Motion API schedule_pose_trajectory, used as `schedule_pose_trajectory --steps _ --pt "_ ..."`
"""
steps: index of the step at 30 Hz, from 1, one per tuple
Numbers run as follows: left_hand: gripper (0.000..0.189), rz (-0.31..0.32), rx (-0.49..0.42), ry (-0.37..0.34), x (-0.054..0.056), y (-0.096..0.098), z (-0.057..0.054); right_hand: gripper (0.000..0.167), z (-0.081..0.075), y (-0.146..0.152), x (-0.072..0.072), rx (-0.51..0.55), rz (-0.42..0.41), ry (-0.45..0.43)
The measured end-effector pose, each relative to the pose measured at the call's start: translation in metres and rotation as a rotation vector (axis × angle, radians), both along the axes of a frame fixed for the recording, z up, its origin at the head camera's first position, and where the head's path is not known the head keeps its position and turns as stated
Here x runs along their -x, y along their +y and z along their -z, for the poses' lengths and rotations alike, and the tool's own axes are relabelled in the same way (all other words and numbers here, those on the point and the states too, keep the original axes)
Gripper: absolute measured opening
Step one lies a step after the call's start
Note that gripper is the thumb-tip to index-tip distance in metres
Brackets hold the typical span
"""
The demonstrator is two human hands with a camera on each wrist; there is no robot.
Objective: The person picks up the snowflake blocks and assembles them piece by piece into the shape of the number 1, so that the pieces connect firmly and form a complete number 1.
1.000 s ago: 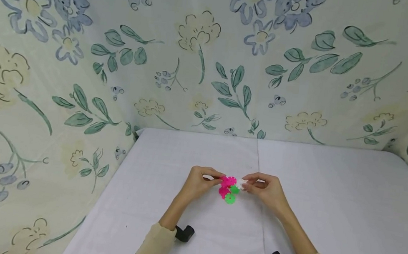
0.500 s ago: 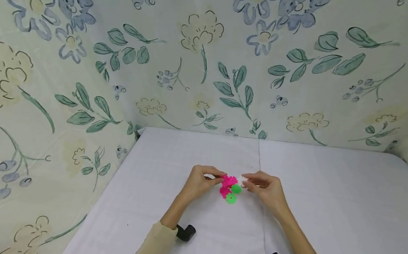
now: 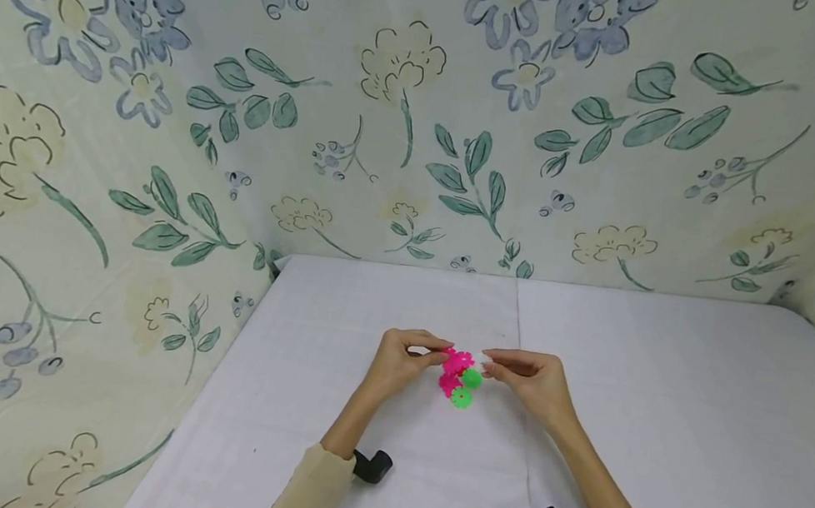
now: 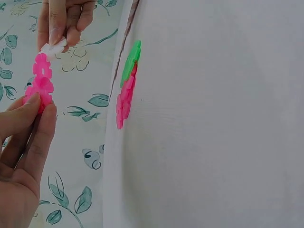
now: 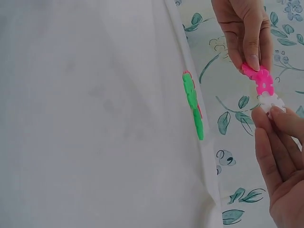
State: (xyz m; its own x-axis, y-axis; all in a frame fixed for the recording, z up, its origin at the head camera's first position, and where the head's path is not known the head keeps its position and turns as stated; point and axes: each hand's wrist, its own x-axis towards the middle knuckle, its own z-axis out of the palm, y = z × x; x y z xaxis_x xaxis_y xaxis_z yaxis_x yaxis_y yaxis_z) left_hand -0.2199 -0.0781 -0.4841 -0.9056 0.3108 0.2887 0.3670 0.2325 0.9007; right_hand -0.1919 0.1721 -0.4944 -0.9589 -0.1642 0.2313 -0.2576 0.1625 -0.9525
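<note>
My left hand [image 3: 395, 366] pinches a pair of linked pink notched discs [image 4: 42, 69] between thumb and fingers. Facing it, my right hand [image 3: 536, 386] pinches a white notched disc [image 5: 270, 102], its fingertips covering part of it. In both wrist views the white disc meets the edge of the upper pink disc; whether their slots are locked together I cannot tell. Below the hands, on the white cloth, lie green discs [image 3: 461, 398] and pink discs [image 3: 449, 384], close together. From the head view the held pink discs partly overlap this group.
A white cloth [image 3: 342, 297] with a lengthwise crease covers the table. Behind and to the left hangs a flower-printed curtain [image 3: 390, 143]. Black wrist devices [image 3: 373, 466] sit at both sleeve cuffs.
The head view has shifted slightly. My right hand's fingers have changed angle a little around the white disc. The left hand keeps its pinch on the pink discs.
</note>
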Motion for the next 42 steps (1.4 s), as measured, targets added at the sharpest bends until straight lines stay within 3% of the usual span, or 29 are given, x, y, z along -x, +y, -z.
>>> schedule_pose_trajectory --steps 4,12,23,33,42 --pt "0.019 0.001 -0.017 -0.002 0.000 0.001 0.000 0.024 -0.001 -0.002 -0.001 0.002 0.025 0.018" --pt "0.009 -0.074 -0.036 0.037 -0.002 0.006 0.000 0.019 -0.004 -0.005 -0.002 -0.007 0.054 0.076" --pt "0.010 -0.099 -0.053 0.049 -0.003 0.009 0.000 0.016 -0.005 -0.009 -0.004 -0.043 0.095 0.133" --pt "0.011 -0.107 -0.061 0.029 -0.005 0.010 -0.003 0.018 -0.002 -0.010 -0.003 0.007 0.074 0.107" --pt "0.010 -0.121 -0.072 -0.004 -0.001 0.004 0.000 0.034 -0.004 -0.006 0.004 -0.078 0.099 0.016"
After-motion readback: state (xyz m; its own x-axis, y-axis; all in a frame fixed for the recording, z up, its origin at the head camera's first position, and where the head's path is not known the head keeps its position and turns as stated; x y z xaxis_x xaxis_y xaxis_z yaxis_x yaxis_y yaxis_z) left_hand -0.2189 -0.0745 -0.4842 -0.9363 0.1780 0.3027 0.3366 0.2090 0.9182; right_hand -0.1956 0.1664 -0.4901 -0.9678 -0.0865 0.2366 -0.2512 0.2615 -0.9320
